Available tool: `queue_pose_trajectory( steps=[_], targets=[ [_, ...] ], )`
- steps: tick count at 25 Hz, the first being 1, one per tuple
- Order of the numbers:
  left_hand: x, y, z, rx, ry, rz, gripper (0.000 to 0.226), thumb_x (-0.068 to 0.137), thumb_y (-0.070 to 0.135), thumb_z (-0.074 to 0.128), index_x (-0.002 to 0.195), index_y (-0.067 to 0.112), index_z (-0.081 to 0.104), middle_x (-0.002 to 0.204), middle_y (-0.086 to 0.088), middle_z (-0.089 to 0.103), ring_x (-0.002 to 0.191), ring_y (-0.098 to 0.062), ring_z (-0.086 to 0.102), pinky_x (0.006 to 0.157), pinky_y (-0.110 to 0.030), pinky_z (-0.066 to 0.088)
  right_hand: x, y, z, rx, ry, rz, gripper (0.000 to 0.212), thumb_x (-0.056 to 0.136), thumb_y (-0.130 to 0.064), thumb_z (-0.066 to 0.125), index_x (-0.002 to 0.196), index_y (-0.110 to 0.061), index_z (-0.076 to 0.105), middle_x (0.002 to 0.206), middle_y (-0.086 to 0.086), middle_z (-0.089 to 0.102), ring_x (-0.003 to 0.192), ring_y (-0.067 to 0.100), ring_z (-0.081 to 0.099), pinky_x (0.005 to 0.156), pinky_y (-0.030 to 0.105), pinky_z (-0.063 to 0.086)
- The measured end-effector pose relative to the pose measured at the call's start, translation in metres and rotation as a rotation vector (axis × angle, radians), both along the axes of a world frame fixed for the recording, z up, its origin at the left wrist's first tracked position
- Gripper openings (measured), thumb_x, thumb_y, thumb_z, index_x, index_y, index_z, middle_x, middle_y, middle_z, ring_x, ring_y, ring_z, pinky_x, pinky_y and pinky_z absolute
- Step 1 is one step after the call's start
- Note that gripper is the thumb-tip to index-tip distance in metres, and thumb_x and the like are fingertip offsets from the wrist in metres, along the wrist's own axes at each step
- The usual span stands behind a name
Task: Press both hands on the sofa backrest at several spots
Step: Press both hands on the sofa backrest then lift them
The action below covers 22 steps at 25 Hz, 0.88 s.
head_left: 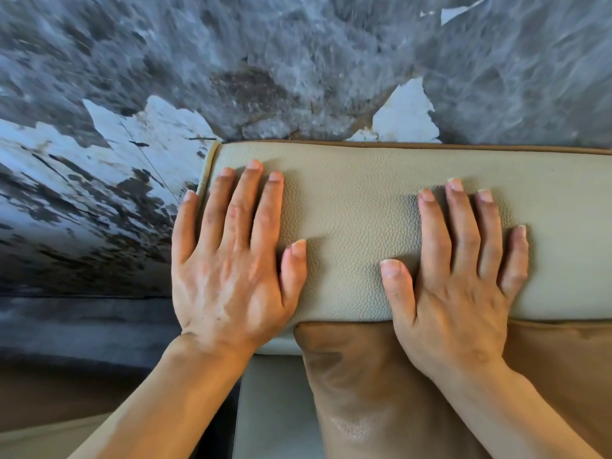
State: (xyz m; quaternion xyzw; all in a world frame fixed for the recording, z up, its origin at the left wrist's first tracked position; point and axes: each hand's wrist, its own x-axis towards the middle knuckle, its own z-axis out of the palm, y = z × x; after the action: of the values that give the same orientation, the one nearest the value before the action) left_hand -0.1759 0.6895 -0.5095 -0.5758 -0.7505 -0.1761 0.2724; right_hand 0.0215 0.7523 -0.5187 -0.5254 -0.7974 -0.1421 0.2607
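Head view: both hands (231, 276) (453, 293) flat on backrest (351, 200).

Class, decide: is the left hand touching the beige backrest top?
Touching. The head view shows the left hand lying flat, palm down, on the beige backrest top, fingers spread near its left corner.

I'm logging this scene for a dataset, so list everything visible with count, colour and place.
sofa backrest: one, beige pebbled top with brown piping, centre to right edge.
brown cushion: at least one, tan-brown, below the backrest's front edge.
seat panel: one, grey-beige, bottom centre, beside the cushion.
wall: one, grey with peeling white patches, behind and left of the backrest.
left hand: one, flat, fingers spread, at the backrest's left end.
right hand: one, flat, fingers spread, further right on the backrest.
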Motion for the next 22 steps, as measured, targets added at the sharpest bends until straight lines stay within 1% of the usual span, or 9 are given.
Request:
queue_pose_trajectory(
  steps=[5,8,9,11,13,14,18,20,22],
  targets=[
    [0.002,0.002,0.003,-0.028,-0.03,-0.002,0.061,0.103,0.045,0.022,0.149,0.009,0.04,0.153,-0.013,0.044,0.142,-0.033,0.04,0.117,-0.054,0.028,0.0,-0.001,0.005,-0.04,0.008,-0.014,0.068,0.098,-0.058,0.018,0.152,-0.019,0.027,0.159,0.01,0.03,0.148,0.031,0.021,0.119,0.053,0.008],
    [0.002,-0.004,0.012,-0.115,-0.087,-0.029,0.062,0.103,0.046,0.023,0.15,0.009,0.038,0.155,-0.014,0.041,0.144,-0.034,0.036,0.118,-0.055,0.026,-0.001,-0.009,0.02,-0.146,-0.049,-0.036,0.07,0.095,-0.058,0.024,0.153,-0.02,0.027,0.161,0.007,0.026,0.149,0.029,0.019,0.12,0.053,0.009],
    [0.003,-0.006,0.017,-0.178,-0.119,-0.039,0.064,0.102,0.048,0.021,0.152,0.009,0.036,0.157,-0.014,0.038,0.146,-0.034,0.033,0.119,-0.055,0.024,-0.002,-0.012,0.027,-0.207,-0.076,-0.041,0.072,0.093,-0.059,0.023,0.154,-0.021,0.023,0.163,0.005,0.021,0.15,0.028,0.015,0.121,0.052,0.007],
    [0.002,-0.014,0.031,-0.325,-0.204,-0.072,0.073,0.098,0.055,0.012,0.157,0.014,0.023,0.164,-0.011,0.023,0.152,-0.031,0.017,0.123,-0.053,0.013,-0.001,-0.026,0.044,-0.284,-0.122,-0.072,0.075,0.091,-0.061,0.015,0.156,-0.025,0.012,0.165,0.002,0.01,0.152,0.025,0.007,0.122,0.05,0.004],
    [-0.001,-0.029,0.048,-0.396,-0.238,-0.098,0.078,0.094,0.061,0.006,0.159,0.018,0.009,0.167,-0.01,0.007,0.155,-0.03,0.001,0.125,-0.052,0.0,0.002,-0.052,0.064,-0.255,-0.11,-0.091,0.075,0.092,-0.063,0.013,0.157,-0.025,0.008,0.166,0.002,0.007,0.152,0.025,0.005,0.122,0.049,0.002],
    [-0.001,-0.04,0.059,-0.372,-0.221,-0.121,0.077,0.094,0.06,0.009,0.159,0.018,0.009,0.167,-0.011,0.006,0.154,-0.031,0.0,0.123,-0.054,-0.002,0.003,-0.067,0.076,-0.224,-0.094,-0.09,0.074,0.093,-0.062,0.016,0.157,-0.025,0.01,0.165,0.003,0.009,0.152,0.025,0.007,0.121,0.049,0.003],
    [0.003,-0.097,0.107,-0.158,-0.145,-0.183,0.069,0.098,0.051,0.029,0.156,0.013,0.025,0.165,-0.016,0.017,0.152,-0.039,0.014,0.12,-0.062,0.008,0.008,-0.127,0.13,-0.147,-0.096,-0.108,0.072,0.095,-0.058,0.024,0.156,-0.021,0.015,0.164,0.008,0.014,0.151,0.029,0.013,0.12,0.055,0.008],
    [0.0,-0.13,0.141,-0.086,-0.12,-0.171,0.069,0.098,0.05,0.032,0.156,0.013,0.027,0.165,-0.015,0.018,0.152,-0.038,0.014,0.12,-0.061,0.007,0.011,-0.158,0.17,-0.08,-0.103,-0.116,0.072,0.095,-0.057,0.027,0.156,-0.02,0.016,0.164,0.009,0.016,0.15,0.03,0.015,0.119,0.056,0.011],
    [-0.001,-0.17,0.19,-0.027,-0.1,-0.168,0.069,0.097,0.05,0.035,0.156,0.015,0.027,0.164,-0.014,0.018,0.152,-0.036,0.013,0.12,-0.059,0.006,0.015,-0.197,0.22,-0.023,-0.086,-0.105,0.072,0.095,-0.056,0.029,0.155,-0.019,0.019,0.163,0.01,0.018,0.15,0.031,0.018,0.118,0.059,0.014]
  ],
)
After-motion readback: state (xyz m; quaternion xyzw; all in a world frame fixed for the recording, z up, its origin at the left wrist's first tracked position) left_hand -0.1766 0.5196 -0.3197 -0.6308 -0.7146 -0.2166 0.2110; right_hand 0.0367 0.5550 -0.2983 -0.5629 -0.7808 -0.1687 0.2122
